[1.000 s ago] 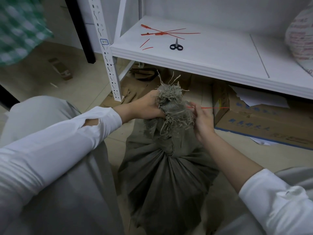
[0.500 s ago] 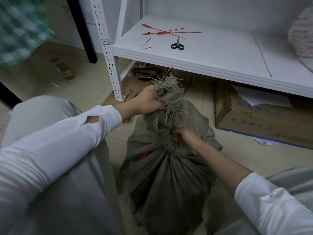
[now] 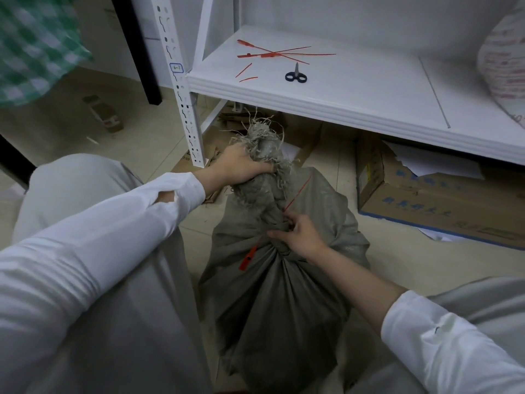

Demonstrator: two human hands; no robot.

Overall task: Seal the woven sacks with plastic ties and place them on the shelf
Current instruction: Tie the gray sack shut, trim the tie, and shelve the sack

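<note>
A grey woven sack (image 3: pixel 278 302) stands on the floor between my knees, its frayed mouth bunched into a neck. My left hand (image 3: pixel 241 166) grips that neck just under the frayed top. Lower down, my right hand (image 3: pixel 298 237) pinches a red plastic tie (image 3: pixel 297 191) at the gathered neck; the thin tail sticks up to the right and the flat red head (image 3: pixel 246 258) hangs on the sack's left side. How far the tie wraps round the neck is hidden. The white shelf (image 3: pixel 369 89) runs just beyond the sack.
Several spare red ties (image 3: pixel 278 54) and black-handled scissors (image 3: pixel 296 75) lie on the shelf. A pale printed sack (image 3: pixel 502 64) sits at its right end. Cardboard boxes (image 3: pixel 426 200) lie under the shelf. The perforated upright post (image 3: pixel 181 89) stands left of my left hand.
My right hand dropped from beside the frayed top to the lower neck, carrying the red tie with it. The tie's tail now points up and its head hangs left. My left hand kept its grip.
</note>
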